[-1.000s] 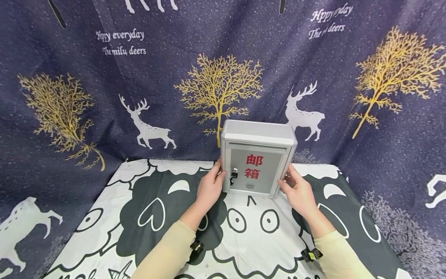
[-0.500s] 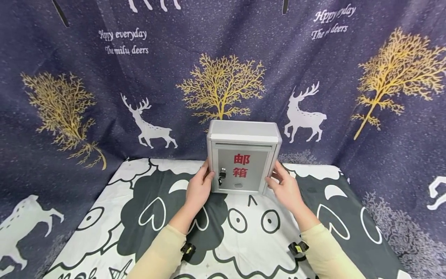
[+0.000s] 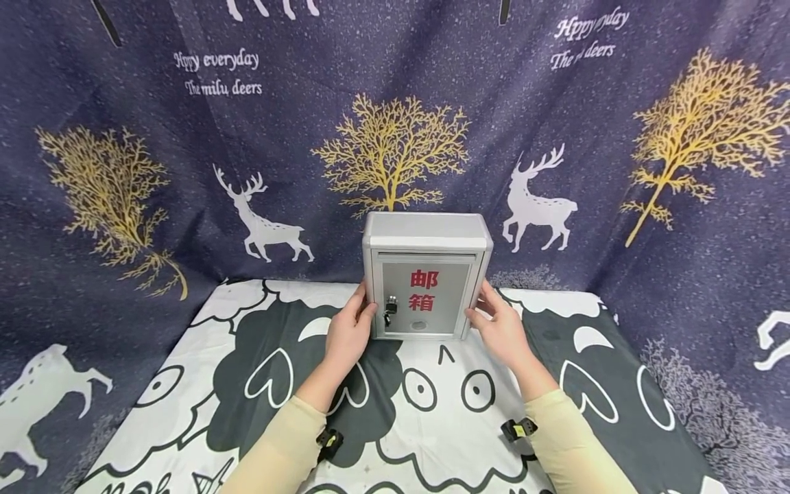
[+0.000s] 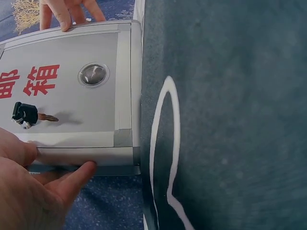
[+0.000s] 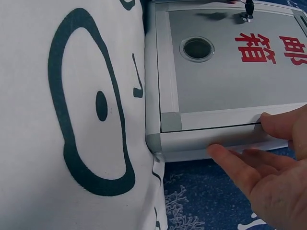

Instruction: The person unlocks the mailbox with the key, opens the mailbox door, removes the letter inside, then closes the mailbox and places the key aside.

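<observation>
A silver-grey metal mailbox (image 3: pixel 426 274) stands upright at the back of the table, in the middle of the head view. Red characters mark its front door, and a slot runs across above them. In the door's lock sits a key (image 4: pixel 47 117). My left hand (image 3: pixel 347 335) holds the mailbox's left side, thumb by the front edge and fingers along the side wall. On the opposite side my right hand (image 3: pixel 503 331) grips it the same way, its thumb (image 5: pixel 278 125) at the front frame. A round window (image 5: pixel 196 49) shows low on the door.
The table is covered by a black and white cartoon-sheep cloth (image 3: pixel 432 439). Right behind the mailbox hangs a dark blue curtain (image 3: pixel 395 41) printed with deer and golden trees. A wrist camera (image 3: pixel 520 429) is strapped at my right sleeve.
Both hands have shifted the mailbox to the left, mostly in the first half second, then only slightly. It was a little tilted before and stands straighter now.
</observation>
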Available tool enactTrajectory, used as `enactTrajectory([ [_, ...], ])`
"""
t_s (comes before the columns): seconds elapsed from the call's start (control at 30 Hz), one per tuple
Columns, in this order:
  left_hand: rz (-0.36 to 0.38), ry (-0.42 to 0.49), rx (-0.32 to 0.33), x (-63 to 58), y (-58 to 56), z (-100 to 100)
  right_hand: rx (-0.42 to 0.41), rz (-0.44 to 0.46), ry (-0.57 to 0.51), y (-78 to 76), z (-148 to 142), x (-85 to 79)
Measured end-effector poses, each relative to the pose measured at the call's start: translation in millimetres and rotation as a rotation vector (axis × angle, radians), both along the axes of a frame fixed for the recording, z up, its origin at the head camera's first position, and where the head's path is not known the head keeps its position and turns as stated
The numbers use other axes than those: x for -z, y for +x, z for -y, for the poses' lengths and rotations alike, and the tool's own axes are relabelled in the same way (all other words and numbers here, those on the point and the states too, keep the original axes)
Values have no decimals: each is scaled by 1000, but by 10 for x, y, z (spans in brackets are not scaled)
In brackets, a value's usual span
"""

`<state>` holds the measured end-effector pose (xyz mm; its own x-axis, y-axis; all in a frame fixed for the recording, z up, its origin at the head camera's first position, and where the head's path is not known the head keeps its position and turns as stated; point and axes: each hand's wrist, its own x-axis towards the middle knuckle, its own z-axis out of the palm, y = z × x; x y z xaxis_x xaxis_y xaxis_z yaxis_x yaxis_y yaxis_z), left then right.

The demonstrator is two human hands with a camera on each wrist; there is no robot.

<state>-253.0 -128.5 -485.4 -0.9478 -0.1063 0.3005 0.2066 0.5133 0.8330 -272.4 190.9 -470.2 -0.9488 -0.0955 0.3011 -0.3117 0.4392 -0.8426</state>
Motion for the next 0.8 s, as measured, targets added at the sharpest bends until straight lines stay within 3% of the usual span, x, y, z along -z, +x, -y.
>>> enactTrajectory([
  [0.27,9,-5,30,13,-53,30,18,-7,27,-8,4,20],
  [0.5,23,-29,47,13,-56,53,64,-28,199,93,30,-134],
  [0.7,13,-38,46,29,-58,47,250,-189,322,281,93,-344],
  [0.8,16,-35,40,35,-48,50,288,-303,349,365,169,-384],
])
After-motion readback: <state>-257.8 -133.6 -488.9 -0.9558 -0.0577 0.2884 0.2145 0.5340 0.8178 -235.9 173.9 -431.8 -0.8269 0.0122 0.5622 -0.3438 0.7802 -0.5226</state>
